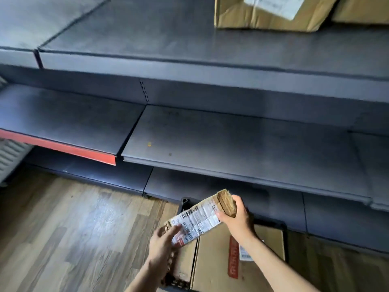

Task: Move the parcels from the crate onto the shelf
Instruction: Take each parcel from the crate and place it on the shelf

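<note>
A small cardboard parcel (203, 216), long and narrow with a white printed label across its upper face, is held in both hands above the crate (185, 202). Its right end, wrapped in brown tape, is gripped by the right hand (236, 218), with the fingers curled over the far edge and the thumb pressed on the label side. Its left end is supported by the left hand (162, 243), whose fingers are laid flat along the label and lower edge. The parcel is tilted, with the right end raised higher than the left.

Below the hands, a larger cardboard box (216, 262) with an orange strip and a small white label is seen lying in the crate, of which only a dark rim corner is visible. The crate is set on a wooden floor (63, 228) just in front of the grey metal shelf (231, 140). The middle shelf board is bare. On the upper board (147, 39), at the top right, two brown boxes (271, 13) are stood side by side.
</note>
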Demonstrator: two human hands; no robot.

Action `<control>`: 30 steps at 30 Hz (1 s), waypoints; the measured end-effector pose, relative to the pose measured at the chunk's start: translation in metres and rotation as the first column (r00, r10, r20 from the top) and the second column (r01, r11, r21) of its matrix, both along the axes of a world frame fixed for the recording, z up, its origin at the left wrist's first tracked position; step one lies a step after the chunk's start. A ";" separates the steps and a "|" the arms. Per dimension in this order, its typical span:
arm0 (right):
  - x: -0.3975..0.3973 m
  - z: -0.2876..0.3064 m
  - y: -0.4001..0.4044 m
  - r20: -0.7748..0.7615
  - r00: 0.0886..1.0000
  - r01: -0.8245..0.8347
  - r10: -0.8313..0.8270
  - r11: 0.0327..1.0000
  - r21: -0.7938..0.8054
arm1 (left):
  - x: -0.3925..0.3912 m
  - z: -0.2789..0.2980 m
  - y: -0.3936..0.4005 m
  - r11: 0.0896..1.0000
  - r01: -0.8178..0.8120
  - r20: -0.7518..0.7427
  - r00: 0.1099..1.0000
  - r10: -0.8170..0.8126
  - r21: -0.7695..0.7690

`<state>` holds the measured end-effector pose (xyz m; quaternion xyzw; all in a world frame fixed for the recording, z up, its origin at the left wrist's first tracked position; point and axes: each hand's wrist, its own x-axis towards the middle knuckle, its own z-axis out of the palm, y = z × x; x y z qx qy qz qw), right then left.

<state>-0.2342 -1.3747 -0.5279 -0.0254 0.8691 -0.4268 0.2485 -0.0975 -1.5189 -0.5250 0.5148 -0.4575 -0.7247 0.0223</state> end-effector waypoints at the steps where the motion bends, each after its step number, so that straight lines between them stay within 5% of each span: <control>1: 0.003 0.014 0.008 -0.003 0.999 0.044 -0.044 0.999 -0.014 | -0.006 0.015 0.003 1.000 0.012 -0.012 1.000 -0.012 -0.026; 10: 0.001 0.152 0.062 -0.019 0.934 0.343 -0.356 0.913 -0.223 | -0.065 0.163 0.040 0.965 0.105 -0.145 0.979 -0.142 -0.239; 30: -0.070 0.373 0.083 -0.340 0.844 0.241 -0.414 0.860 -0.449 | -0.136 0.402 0.042 0.888 0.064 -0.465 0.834 -0.298 -0.454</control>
